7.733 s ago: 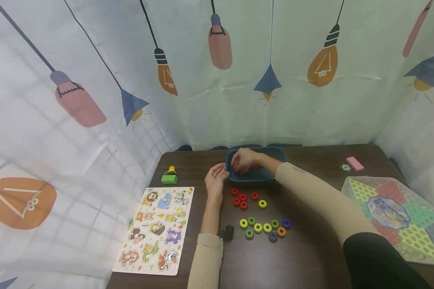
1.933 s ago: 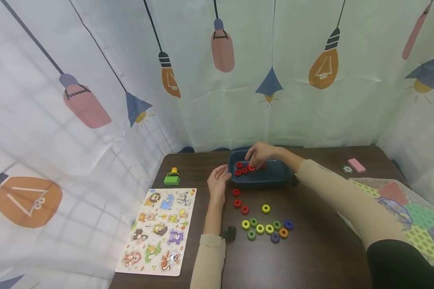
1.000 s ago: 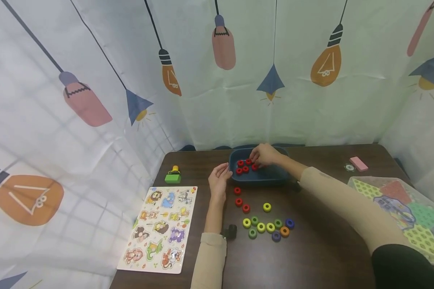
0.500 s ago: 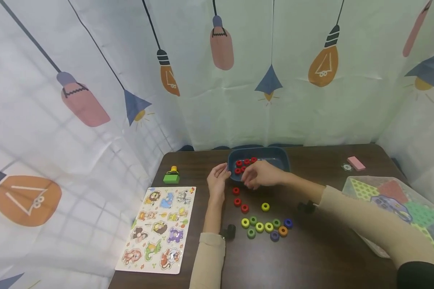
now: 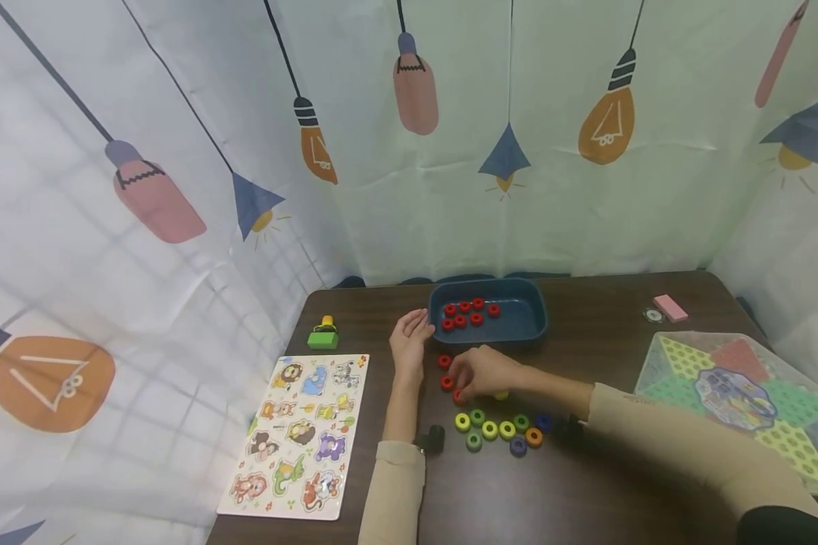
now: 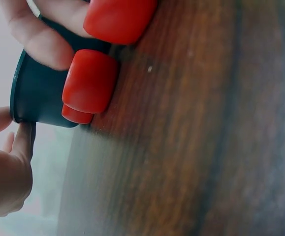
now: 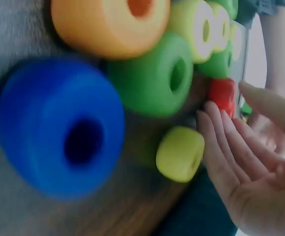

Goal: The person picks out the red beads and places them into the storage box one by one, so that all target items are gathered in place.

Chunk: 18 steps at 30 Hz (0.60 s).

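In the head view my left hand [image 5: 409,341] holds the near-left end of a dark blue tray [image 5: 535,333], thumb and a finger at its rim in the left wrist view. Several red rings [image 5: 476,319] lie in the tray's left half. In front of it, my right hand [image 5: 488,373] reaches down to the loose red rings on the table. Its thumb and fingers stand apart around the nearest red ring [image 7: 222,96], at or close to touching it; a firm grip is not visible. Two more red rings [image 6: 90,81] lie beside it, near the tray.
Yellow, green, orange and blue rings [image 5: 518,446] lie in a cluster nearer me. An animal puzzle board [image 5: 293,439] lies left, a green block [image 5: 323,341] behind it. Right are a clear plastic package [image 5: 736,401], a pink block [image 5: 670,307] and a round chip [image 5: 652,315].
Red rings have gone from the table into the tray, where they now lie spread in rows. My right hand has moved from the tray toward me, over the loose red rings. The left hand stays put.
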Motion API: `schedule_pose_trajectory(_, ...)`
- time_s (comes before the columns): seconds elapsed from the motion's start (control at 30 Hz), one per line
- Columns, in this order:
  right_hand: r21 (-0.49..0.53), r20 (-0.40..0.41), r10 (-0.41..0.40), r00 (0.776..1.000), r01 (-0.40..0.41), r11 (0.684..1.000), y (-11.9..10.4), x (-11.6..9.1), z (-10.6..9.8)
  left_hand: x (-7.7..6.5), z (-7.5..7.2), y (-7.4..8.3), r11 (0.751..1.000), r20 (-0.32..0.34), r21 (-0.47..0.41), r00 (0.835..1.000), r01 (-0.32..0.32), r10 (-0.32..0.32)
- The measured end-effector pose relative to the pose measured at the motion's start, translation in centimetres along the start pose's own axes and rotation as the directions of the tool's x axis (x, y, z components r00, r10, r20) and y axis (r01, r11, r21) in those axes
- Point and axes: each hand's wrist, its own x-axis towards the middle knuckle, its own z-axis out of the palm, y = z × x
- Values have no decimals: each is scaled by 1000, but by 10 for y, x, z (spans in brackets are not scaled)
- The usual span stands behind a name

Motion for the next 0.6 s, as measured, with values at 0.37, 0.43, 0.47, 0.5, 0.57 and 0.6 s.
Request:
schedule_pose_trajectory(0.37, -78, -71, 14, 997, -20, 997, -8, 3, 16, 6, -1, -12, 999, -77, 45, 997, -26, 30)
schedule_pose_trajectory(0.43, -77, -65, 9, 998, -14, 997, -6, 3, 17, 6, -1, -12, 999, -77, 46, 997, -25, 28)
schedule_pose_trajectory(0.47, -70, -61, 6, 998, -11, 998, -6, 3, 17, 6, -1, -12, 999, -75, 43, 997, -23, 27)
schedule_pose_trajectory(0.5, -61, -57, 2, 998, -5, 998, -5, 2, 16, 6, -1, -12, 999, -72, 42, 997, -22, 25)
schedule_pose_trajectory(0.57, -26, -49, -5, 999, 3, 1000, -4, 2, 14, 5, -1, -12, 999, -61, 33, 998, -21, 23)
schedule_pose_trajectory(0.6, -3, -44, -11, 999, 11, 1000, -3, 1, 12, 5, -1, -12, 999, -54, 26, 998, -20, 22)
